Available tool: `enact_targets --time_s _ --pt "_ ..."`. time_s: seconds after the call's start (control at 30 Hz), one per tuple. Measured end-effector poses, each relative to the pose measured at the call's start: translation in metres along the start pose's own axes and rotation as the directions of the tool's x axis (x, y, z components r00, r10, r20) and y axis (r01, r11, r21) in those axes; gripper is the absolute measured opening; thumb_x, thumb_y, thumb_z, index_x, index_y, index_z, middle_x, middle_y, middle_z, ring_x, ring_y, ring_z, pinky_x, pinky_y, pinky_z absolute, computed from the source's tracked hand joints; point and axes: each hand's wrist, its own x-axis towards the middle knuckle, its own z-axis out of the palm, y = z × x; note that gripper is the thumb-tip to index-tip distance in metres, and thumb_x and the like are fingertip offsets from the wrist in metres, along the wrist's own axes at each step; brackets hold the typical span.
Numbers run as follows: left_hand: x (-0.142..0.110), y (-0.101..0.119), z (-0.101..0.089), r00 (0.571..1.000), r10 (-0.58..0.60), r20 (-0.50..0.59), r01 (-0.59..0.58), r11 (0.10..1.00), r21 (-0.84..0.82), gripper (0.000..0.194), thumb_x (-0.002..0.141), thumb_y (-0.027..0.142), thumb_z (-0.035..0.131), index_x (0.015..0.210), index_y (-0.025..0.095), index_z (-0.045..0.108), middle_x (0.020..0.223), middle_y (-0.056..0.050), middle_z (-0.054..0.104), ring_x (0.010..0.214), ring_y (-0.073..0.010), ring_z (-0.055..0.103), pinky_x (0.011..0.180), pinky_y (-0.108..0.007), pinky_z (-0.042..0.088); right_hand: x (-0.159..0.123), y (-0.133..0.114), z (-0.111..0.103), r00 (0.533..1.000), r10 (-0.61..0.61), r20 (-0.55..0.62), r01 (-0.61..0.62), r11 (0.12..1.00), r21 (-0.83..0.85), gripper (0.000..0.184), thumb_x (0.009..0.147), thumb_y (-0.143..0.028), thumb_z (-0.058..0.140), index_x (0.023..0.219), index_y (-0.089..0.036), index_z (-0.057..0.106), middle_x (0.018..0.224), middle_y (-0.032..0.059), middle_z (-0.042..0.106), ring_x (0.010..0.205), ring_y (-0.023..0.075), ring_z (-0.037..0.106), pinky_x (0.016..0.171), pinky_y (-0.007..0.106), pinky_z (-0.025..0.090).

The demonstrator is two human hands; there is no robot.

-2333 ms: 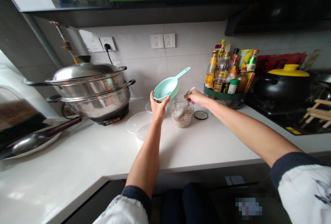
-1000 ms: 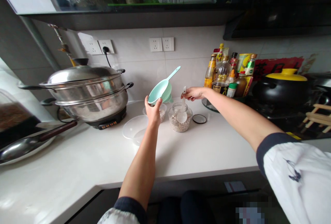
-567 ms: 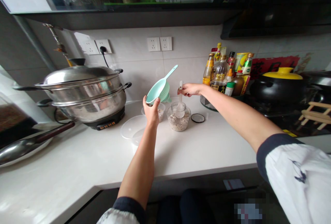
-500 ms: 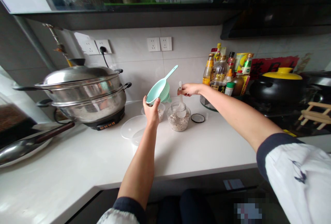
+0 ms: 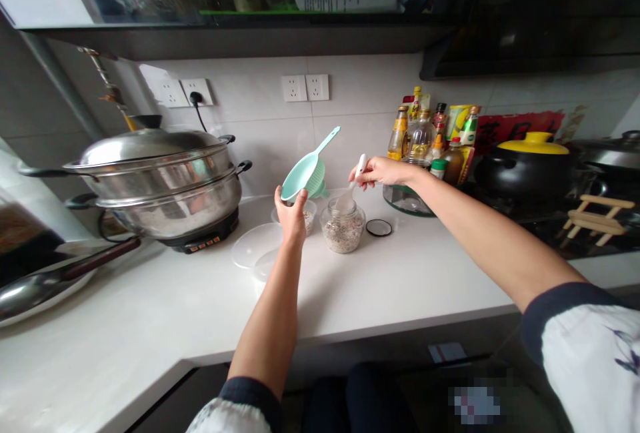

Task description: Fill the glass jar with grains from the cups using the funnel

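My left hand grips the rim of a mint-green strainer, held tilted above a small clear bowl with grains in it. My right hand pinches the handle of a white spoon, whose bowl dips into the mouth of a glass jar half full of mixed grains. The jar's black lid lies on the white counter just right of it.
A clear plastic container and lid sit left of the jar. A steel steamer pot stands on a cooker at the left, a ladle on a plate beyond. A rack of sauce bottles and a black pot with yellow lid are at the right.
The spoon has tilted from upright to slanted as my right hand moved slightly right and lower. The strainer stays held over the small bowl. The camera view shifted a little.
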Motion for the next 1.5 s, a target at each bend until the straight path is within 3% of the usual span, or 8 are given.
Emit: enact_targets --time_s 0.13,0.47,0.67,0.8,0.93,1.07,1.2,1.5 --pt "0.000 -0.004 0.001 1.000 0.005 0.018 -0.005 1.000 -0.003 0.094 0.066 0.054 0.071 0.142 0.018 0.031 0.137 -0.014 0.047 0.123 -0.0228 0.050 0.100 -0.029 0.041 -0.030 0.002 0.009 0.996 -0.082 -0.023 0.082 0.996 0.018 0.025 0.069 -0.031 0.071 0.084 -0.011 0.070 0.077 0.0053 0.067 0.068 0.0118 0.057 0.066 0.025 0.046" --pt "-0.005 -0.005 0.003 0.998 0.031 0.052 -0.034 0.998 0.051 0.094 0.065 0.053 0.072 0.142 0.016 0.031 0.139 -0.015 0.046 0.124 -0.0231 0.049 0.100 -0.028 0.041 -0.068 0.034 0.030 0.916 -0.128 -0.379 0.213 0.958 0.192 0.035 0.065 -0.044 0.076 0.084 -0.015 0.072 0.075 0.0044 0.069 0.069 0.0144 0.063 0.068 0.029 0.052" --pt "-0.004 -0.008 0.003 0.996 0.038 0.079 -0.043 0.997 0.056 0.093 0.066 0.049 0.072 0.142 0.014 0.031 0.138 -0.015 0.047 0.124 -0.0229 0.049 0.100 -0.029 0.040 -0.109 0.050 0.036 0.760 -0.126 -0.637 0.324 0.924 0.203 0.036 0.071 -0.047 0.073 0.095 -0.020 0.072 0.082 0.0038 0.072 0.076 0.0161 0.066 0.077 0.033 0.055" --pt "-0.005 -0.009 0.002 0.996 0.051 0.074 -0.059 0.992 0.111 0.091 0.067 0.049 0.072 0.141 0.015 0.033 0.138 -0.014 0.048 0.125 -0.0232 0.048 0.100 -0.028 0.040 -0.133 0.077 0.041 0.672 -0.128 -0.729 0.289 0.952 0.098 0.036 0.074 -0.047 0.069 0.099 -0.021 0.071 0.085 0.0039 0.072 0.077 0.0168 0.066 0.080 0.035 0.055" --pt "-0.008 -0.007 0.004 0.995 0.053 0.085 -0.064 0.988 0.137 0.093 0.066 0.049 0.072 0.142 0.014 0.032 0.138 -0.014 0.048 0.124 -0.0231 0.049 0.099 -0.027 0.040 -0.150 0.114 0.057 0.689 -0.205 -0.695 0.159 0.979 -0.130 0.027 0.080 -0.040 0.064 0.098 -0.022 0.073 0.094 0.0060 0.071 0.086 0.0194 0.066 0.081 0.036 0.054" --pt "-0.009 -0.007 0.005 0.994 0.062 0.088 -0.074 0.987 0.140 0.092 0.065 0.048 0.072 0.141 0.013 0.033 0.140 -0.015 0.045 0.125 -0.0230 0.048 0.100 -0.027 0.039 -0.158 0.150 0.075 0.799 -0.207 -0.564 0.076 0.966 -0.246 0.026 0.085 -0.028 0.054 0.103 -0.024 0.072 0.097 0.0063 0.068 0.077 0.0162 0.066 0.074 0.030 0.055" --pt "-0.009 -0.008 0.005 0.994 0.063 0.090 -0.076 0.986 0.146 0.089 0.065 0.046 0.073 0.140 0.016 0.035 0.141 -0.013 0.044 0.125 -0.0230 0.048 0.101 -0.028 0.039 -0.156 0.171 0.083 0.896 -0.201 -0.395 0.081 0.950 -0.301 0.037 0.083 -0.014 0.047 0.110 -0.026 0.069 0.099 0.0058 0.067 0.079 0.0151 0.067 0.076 0.029 0.055" --pt "-0.012 -0.005 0.008 0.991 0.076 0.111 -0.091 0.987 0.131 0.091 0.064 0.047 0.073 0.140 0.013 0.034 0.139 -0.015 0.046 0.123 -0.0231 0.049 0.100 -0.027 0.040 -0.147 0.182 0.084 0.939 -0.248 -0.239 0.088 0.844 -0.529 0.045 0.081 -0.005 0.045 0.119 -0.020 0.065 0.104 0.0104 0.067 0.092 0.0201 0.065 0.082 0.033 0.052"
